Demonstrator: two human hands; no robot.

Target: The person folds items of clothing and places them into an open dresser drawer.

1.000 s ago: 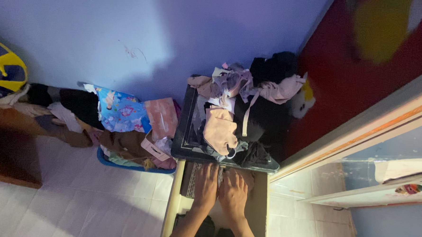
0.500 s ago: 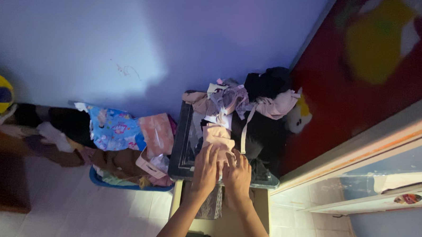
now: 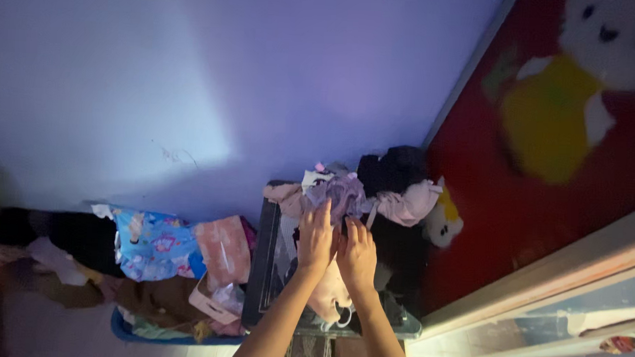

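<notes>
1. The left hand [image 3: 316,237] and the right hand [image 3: 358,253] lie side by side, fingers stretched out and flat, on the heap of clothes [image 3: 345,201] piled on top of the dark drawer unit [image 3: 263,269]. Neither hand is clenched; whether either pinches any cloth cannot be told in this dim light.
2. The left hand's fingertips touch a pale lilac garment [image 3: 340,194] at the back of the heap; the right hand rests just beside it, over a pink garment [image 3: 326,297] that hangs toward the front edge.
3. A pink piece [image 3: 411,202] and a black piece [image 3: 393,167] lie at the heap's far right, near the blue wall [image 3: 193,73].
4. To the right stands a red panel [image 3: 544,210] bearing a large cartoon picture: a white figure with a yellow body [image 3: 548,117]. A small round sticker [image 3: 619,344] sits low on the pale frame at the right edge.
5. Left of the drawer unit, a blue basket [image 3: 129,329] holds a blue patterned cloth [image 3: 154,246] and a flat pink package [image 3: 223,249].
6. A second ago both hands pressed down in the open drawer below; half a second ago they were at the top's front edge; now they reach further back onto the heap, and the view has tilted upward.
</notes>
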